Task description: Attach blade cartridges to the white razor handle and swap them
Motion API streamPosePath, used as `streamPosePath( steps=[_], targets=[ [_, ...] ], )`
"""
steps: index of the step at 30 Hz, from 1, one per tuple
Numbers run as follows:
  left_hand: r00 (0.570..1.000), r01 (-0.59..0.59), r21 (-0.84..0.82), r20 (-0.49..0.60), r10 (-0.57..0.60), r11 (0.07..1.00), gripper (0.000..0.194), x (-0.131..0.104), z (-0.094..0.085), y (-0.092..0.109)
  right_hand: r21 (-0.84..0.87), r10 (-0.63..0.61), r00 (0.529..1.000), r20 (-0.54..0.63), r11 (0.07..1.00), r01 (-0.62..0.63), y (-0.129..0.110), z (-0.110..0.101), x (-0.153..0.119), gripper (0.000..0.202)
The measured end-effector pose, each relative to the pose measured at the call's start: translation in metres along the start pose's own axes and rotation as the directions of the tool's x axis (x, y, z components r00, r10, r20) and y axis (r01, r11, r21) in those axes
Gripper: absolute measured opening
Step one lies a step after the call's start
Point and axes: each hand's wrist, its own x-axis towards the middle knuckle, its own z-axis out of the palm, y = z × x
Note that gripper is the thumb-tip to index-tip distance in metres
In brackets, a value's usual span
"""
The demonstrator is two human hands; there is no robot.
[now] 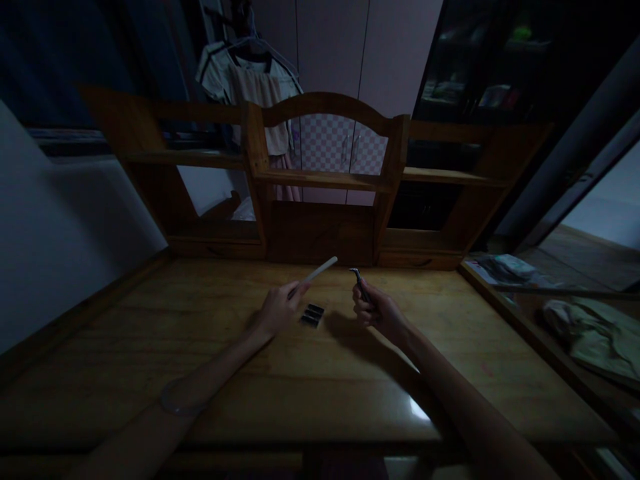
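My left hand [281, 308] is closed around a slim, pale stick with a rounded end [323, 268], which points up and to the right. What kind of stick it is cannot be made out. In my right hand [376, 305] is a pair of dark tweezers [362, 283] with a bent, shiny tip, held upright and tilted left. The tweezers and the stick are apart. Between the hands, a small clear case with black strips [312, 315] lies on the wooden desk [225, 393], close to my left hand and touched by neither.
A wooden shelf unit [327, 179] with small drawers rises along the desk's back edge. Clothes on hangers [250, 73] hang behind it. At the right, beyond the raised desk edge, lie a plastic bag [513, 267] and a crumpled light cloth [603, 333]. The room is dim.
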Motion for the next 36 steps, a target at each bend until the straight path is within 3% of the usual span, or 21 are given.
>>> streamPosePath(
  steps=[3,8,12,18,25,36],
  targets=[
    [0.999,-0.028,-0.047,0.013,0.029,0.999,0.042,-0.0016,-0.0016,0.002,-0.022,0.001,1.0,-0.01,1.0,-0.001,-0.0006,0.0002,-0.0014,0.031],
    [0.988,-0.087,-0.055,0.124,0.093,0.995,0.042,-0.0061,0.0012,0.0092,-0.109,0.049,0.999,0.013,0.993,-0.047,0.006,0.0003,-0.0005,0.034],
    [0.987,-0.085,-0.02,0.132,0.087,0.996,0.043,-0.0046,0.0035,0.008,-0.146,0.034,0.999,0.022,0.989,-0.03,0.008,0.0006,-0.0004,0.035],
    [0.997,-0.043,-0.015,0.056,0.043,0.999,0.043,-0.0018,0.0016,0.004,-0.166,-0.066,0.997,-0.03,0.984,0.06,0.0014,0.0036,-0.0032,0.035],
    [0.987,-0.071,-0.037,0.14,0.076,0.997,0.043,-0.0034,0.0001,0.0083,-0.373,-0.193,0.974,-0.117,0.918,0.137,0.0031,0.0059,-0.0023,0.034],
    [0.993,-0.05,-0.048,0.105,0.055,0.998,0.044,0.0006,0.0023,0.0014,-0.372,-0.281,0.942,-0.183,0.907,0.198,0.0023,0.0051,-0.0016,0.036]
  ],
)
